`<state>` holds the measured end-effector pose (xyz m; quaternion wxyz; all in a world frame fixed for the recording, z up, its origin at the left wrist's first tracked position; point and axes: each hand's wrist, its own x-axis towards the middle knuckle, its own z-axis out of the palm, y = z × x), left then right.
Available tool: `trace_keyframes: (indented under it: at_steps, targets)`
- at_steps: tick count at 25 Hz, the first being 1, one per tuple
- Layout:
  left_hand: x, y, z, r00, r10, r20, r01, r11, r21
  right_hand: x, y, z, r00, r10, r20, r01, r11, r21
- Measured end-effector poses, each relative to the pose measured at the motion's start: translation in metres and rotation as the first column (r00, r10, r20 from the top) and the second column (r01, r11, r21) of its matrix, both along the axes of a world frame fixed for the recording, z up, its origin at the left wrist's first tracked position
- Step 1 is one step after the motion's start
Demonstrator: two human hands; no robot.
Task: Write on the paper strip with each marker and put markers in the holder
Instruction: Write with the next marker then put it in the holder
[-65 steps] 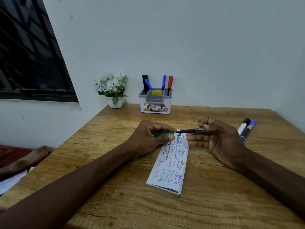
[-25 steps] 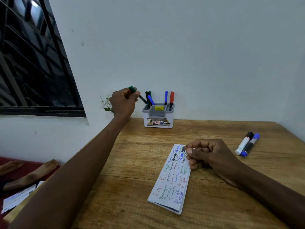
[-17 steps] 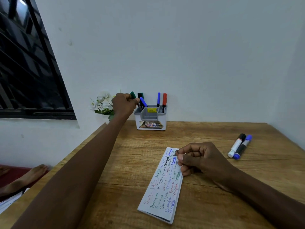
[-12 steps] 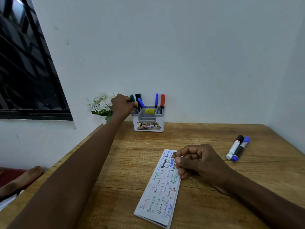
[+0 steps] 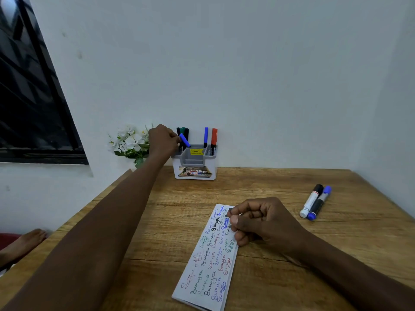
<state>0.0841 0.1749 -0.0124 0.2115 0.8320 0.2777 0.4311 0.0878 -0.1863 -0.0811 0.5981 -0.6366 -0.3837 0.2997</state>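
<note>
Standing upright in the left compartment of a small grey and white holder (image 5: 195, 163), a green-capped marker (image 5: 182, 132) sits among dark-capped markers, with a blue-capped marker (image 5: 184, 140) leaning across them. A second blue marker (image 5: 206, 136) and a red marker (image 5: 214, 138) stand in the holder's right side. The holder rests at the far edge of a wooden desk (image 5: 280, 254), against a pale wall.

The left hand (image 5: 162, 142) reaches out to the holder's left side, its fingers (image 5: 176, 138) bunched together at the marker caps; whether they pinch any one marker cannot be told.

Nearer the viewer, a long white paper strip (image 5: 208, 261) lies on the desk, covered with handwritten words in green, red, blue and black. The right hand (image 5: 262, 221) rests on the strip's far right corner, curled into a loose fist, thumb and fingers pressed together; a small dark thing shows at the fingertips, too small to identify.

To the right, well apart from the strip, a black-capped marker (image 5: 311, 200) and a blue-ended marker (image 5: 319, 203) lie side by side, touching.

White artificial flowers (image 5: 129, 140) stand just left of the holder. A dark window (image 5: 29, 97) fills the left wall, and a bare foot (image 5: 24, 242) shows below the desk's left edge.
</note>
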Motion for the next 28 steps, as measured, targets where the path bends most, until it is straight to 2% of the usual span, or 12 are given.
trace_keyframes:
  at_steps: [3, 8, 12, 22, 28]
  targets:
    - [0.002, -0.004, -0.004, 0.997, 0.019, 0.077, -0.020, 1.000, 0.017, 0.001, 0.000, 0.000, 1.000, 0.003, -0.011, -0.003, 1.000, 0.007]
    - [-0.008, -0.008, -0.011, 0.994, 0.018, 0.104, -0.027, 0.996, 0.090, 0.001, 0.000, -0.001, 1.000, 0.006, -0.003, -0.006, 1.000, 0.009]
    - [-0.012, -0.016, -0.012, 0.999, 0.014, 0.030, -0.019, 0.987, 0.159, -0.001, -0.001, 0.000, 1.000, 0.000, 0.009, 0.000, 1.000, 0.002]
    - [0.009, -0.043, 0.005, 0.996, -0.023, -0.086, 0.039, 0.981, 0.189, 0.000, 0.000, -0.001, 1.000, 0.017, 0.020, -0.017, 1.000, -0.002]
    - [0.028, -0.055, 0.007, 0.990, 0.012, -0.138, 0.019, 0.976, 0.217, 0.002, 0.001, -0.004, 0.999, 0.025, 0.020, -0.025, 1.000, 0.017]
